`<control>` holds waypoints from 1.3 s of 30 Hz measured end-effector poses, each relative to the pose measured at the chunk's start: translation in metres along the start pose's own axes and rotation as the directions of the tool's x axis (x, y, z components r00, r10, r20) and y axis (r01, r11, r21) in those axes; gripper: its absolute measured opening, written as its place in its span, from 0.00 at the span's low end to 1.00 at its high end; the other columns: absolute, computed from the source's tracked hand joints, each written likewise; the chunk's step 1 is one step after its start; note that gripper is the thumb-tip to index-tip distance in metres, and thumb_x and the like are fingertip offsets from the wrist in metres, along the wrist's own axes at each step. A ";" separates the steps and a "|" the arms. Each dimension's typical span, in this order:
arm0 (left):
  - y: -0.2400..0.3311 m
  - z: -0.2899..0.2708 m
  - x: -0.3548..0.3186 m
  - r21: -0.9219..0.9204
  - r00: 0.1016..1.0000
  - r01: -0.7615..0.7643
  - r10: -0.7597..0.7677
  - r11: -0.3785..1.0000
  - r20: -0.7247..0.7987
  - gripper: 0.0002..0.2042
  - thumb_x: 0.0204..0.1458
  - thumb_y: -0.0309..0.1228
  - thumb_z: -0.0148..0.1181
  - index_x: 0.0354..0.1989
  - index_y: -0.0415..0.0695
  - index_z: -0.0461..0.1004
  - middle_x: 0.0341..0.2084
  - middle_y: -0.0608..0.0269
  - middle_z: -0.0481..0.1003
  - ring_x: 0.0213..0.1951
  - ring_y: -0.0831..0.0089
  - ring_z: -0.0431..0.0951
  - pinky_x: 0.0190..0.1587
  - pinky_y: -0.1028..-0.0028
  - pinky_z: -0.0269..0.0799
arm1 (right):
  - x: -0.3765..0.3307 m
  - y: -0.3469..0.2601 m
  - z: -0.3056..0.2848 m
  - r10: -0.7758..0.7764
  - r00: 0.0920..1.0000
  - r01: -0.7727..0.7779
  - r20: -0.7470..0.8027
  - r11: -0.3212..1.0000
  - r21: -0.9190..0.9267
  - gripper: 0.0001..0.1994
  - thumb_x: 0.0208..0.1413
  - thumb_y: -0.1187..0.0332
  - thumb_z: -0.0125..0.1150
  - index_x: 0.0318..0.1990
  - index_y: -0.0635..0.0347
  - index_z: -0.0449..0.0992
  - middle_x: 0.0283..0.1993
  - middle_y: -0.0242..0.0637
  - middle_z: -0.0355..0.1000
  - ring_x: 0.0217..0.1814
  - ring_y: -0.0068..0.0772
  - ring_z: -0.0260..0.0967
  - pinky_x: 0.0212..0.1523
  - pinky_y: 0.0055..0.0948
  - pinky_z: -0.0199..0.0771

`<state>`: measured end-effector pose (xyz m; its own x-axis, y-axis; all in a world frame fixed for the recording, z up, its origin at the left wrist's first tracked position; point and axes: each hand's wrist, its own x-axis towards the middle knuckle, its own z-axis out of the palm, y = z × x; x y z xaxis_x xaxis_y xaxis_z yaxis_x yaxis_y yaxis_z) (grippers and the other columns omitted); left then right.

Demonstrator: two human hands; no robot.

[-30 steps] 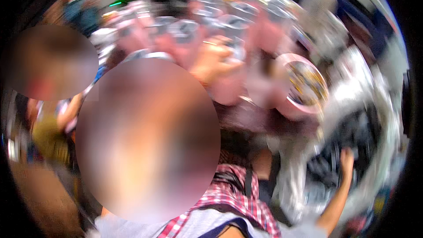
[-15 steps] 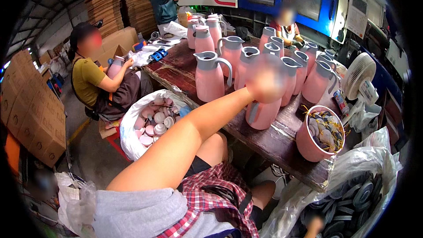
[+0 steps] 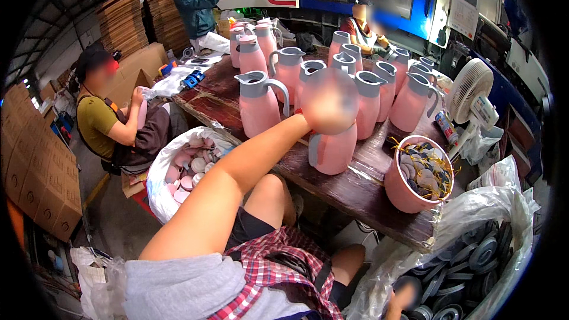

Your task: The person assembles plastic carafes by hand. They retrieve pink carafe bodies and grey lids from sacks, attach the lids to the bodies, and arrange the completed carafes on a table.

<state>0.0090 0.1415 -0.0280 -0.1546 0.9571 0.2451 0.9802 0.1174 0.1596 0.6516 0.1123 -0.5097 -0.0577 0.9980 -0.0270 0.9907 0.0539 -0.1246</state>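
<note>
My left hand [image 3: 329, 104] is over the mouth of a pink jug [image 3: 333, 151] at the near edge of the table. A blur covers that hand, so its fingers and anything in them cannot be made out. My right hand [image 3: 405, 296], also blurred, is low at the right, at the near side of a clear plastic bag [image 3: 517, 210] full of dark grey rings [image 3: 485, 255]. Whether it holds a ring is not visible. Several pink jugs with grey collars and handles, such as the jug [image 3: 259, 106], stand upright just beyond my left hand.
A pink bucket [image 3: 409, 192] of grey discs with yellow ties stands on the dark table [image 3: 379, 213]. Left of my arm is a white sack [image 3: 159, 186] of pink and white lids. A white fan [image 3: 471, 92] stands right. A seated co-worker [image 3: 98, 118] handles something pink; two others are beyond.
The view has swung right, so the scene sits further left. My right hand shows more at the bag's near side. My left hand stays over the jug. A standing person has raised their hands.
</note>
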 end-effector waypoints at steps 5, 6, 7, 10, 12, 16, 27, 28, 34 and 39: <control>-0.012 -0.005 -0.029 -0.221 0.991 0.001 -0.031 0.975 -0.131 0.45 0.40 0.58 0.59 0.58 0.32 0.56 0.55 0.40 0.61 0.56 0.49 0.63 0.58 0.63 0.60 | -0.017 -0.044 -0.051 0.071 0.996 -0.076 0.056 0.994 0.079 0.41 0.37 0.49 0.66 0.58 0.64 0.62 0.62 0.49 0.59 0.66 0.51 0.51 0.65 0.43 0.47; -0.017 -0.006 -0.036 -0.277 0.992 0.042 -0.074 0.960 -0.106 0.43 0.40 0.56 0.61 0.57 0.32 0.57 0.54 0.41 0.61 0.55 0.49 0.65 0.57 0.64 0.61 | -0.026 -0.048 -0.064 0.021 0.999 -0.016 -0.029 0.989 0.149 0.38 0.37 0.53 0.68 0.56 0.65 0.64 0.59 0.50 0.61 0.63 0.51 0.54 0.63 0.44 0.51; -0.024 -0.005 -0.045 -0.273 0.985 0.064 -0.104 0.960 -0.136 0.42 0.40 0.54 0.62 0.56 0.32 0.58 0.53 0.42 0.62 0.55 0.51 0.65 0.57 0.65 0.62 | -0.032 -0.050 -0.079 -0.104 0.969 0.133 -0.226 0.984 0.117 0.33 0.38 0.57 0.69 0.52 0.66 0.67 0.55 0.51 0.64 0.59 0.52 0.58 0.59 0.42 0.57; -0.050 -0.005 -0.083 -0.380 0.912 0.127 -0.259 0.916 -0.317 0.39 0.43 0.50 0.63 0.57 0.33 0.58 0.53 0.43 0.63 0.54 0.55 0.65 0.57 0.65 0.59 | -0.040 -0.050 -0.142 0.235 0.953 -0.148 -0.189 0.910 0.387 0.26 0.46 0.57 0.63 0.48 0.67 0.70 0.49 0.51 0.67 0.53 0.49 0.63 0.54 0.38 0.62; -0.060 -0.002 -0.117 -0.743 0.870 0.065 -0.403 0.667 -0.285 0.32 0.51 0.44 0.57 0.58 0.33 0.58 0.51 0.49 0.66 0.51 0.63 0.68 0.55 0.70 0.61 | -0.052 -0.063 -0.193 0.232 0.906 0.039 -0.353 0.785 0.618 0.23 0.54 0.60 0.57 0.52 0.68 0.67 0.52 0.48 0.65 0.54 0.45 0.62 0.58 0.37 0.57; -0.041 0.026 -0.185 -0.999 0.907 -0.021 -0.421 -0.050 0.002 0.22 0.56 0.43 0.49 0.51 0.38 0.65 0.43 0.61 0.71 0.44 0.75 0.71 0.46 0.76 0.67 | -0.071 -0.160 -0.269 0.115 0.924 0.338 -0.364 0.198 0.920 0.28 0.55 0.58 0.45 0.58 0.70 0.61 0.57 0.42 0.62 0.57 0.37 0.59 0.60 0.31 0.53; -0.054 0.060 -0.281 -0.973 0.872 -0.002 -0.476 -0.232 0.112 0.21 0.57 0.43 0.42 0.48 0.38 0.67 0.42 0.61 0.72 0.43 0.71 0.73 0.48 0.71 0.68 | -0.081 -0.457 -0.306 -0.394 0.841 0.319 -0.372 -0.196 0.927 0.24 0.54 0.63 0.48 0.58 0.64 0.64 0.61 0.39 0.56 0.63 0.31 0.54 0.59 0.28 0.55; -0.064 0.062 -0.284 -0.970 0.870 0.028 -0.471 -0.243 0.143 0.22 0.58 0.43 0.42 0.49 0.36 0.66 0.43 0.60 0.71 0.44 0.71 0.71 0.49 0.71 0.66 | -0.082 -0.464 -0.306 -0.405 0.822 0.351 -0.401 -0.195 0.916 0.25 0.56 0.61 0.47 0.58 0.65 0.64 0.61 0.39 0.56 0.62 0.32 0.55 0.60 0.29 0.54; -0.088 0.084 -0.297 -0.932 0.869 0.093 -0.428 -0.350 0.247 0.23 0.59 0.47 0.39 0.50 0.38 0.65 0.43 0.61 0.71 0.43 0.72 0.71 0.48 0.72 0.66 | -0.080 -0.488 -0.290 -0.484 0.785 0.404 -0.386 -0.073 0.912 0.27 0.52 0.60 0.48 0.58 0.66 0.64 0.61 0.45 0.56 0.64 0.39 0.52 0.63 0.34 0.49; -0.109 0.081 -0.303 -0.895 0.860 0.255 -0.337 -0.367 0.383 0.27 0.59 0.52 0.34 0.48 0.41 0.68 0.39 0.61 0.74 0.38 0.72 0.74 0.40 0.74 0.70 | -0.083 -0.492 -0.298 -0.596 0.596 0.632 -0.538 -0.065 0.772 0.32 0.48 0.52 0.50 0.58 0.65 0.65 0.60 0.50 0.56 0.63 0.45 0.52 0.61 0.39 0.50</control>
<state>-0.0412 -0.1400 -0.1968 -0.4154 0.8852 -0.2095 -0.5103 -0.0362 0.8592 0.2058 0.0132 -0.1502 -0.5590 0.5808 0.5918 -0.1954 0.6014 -0.7747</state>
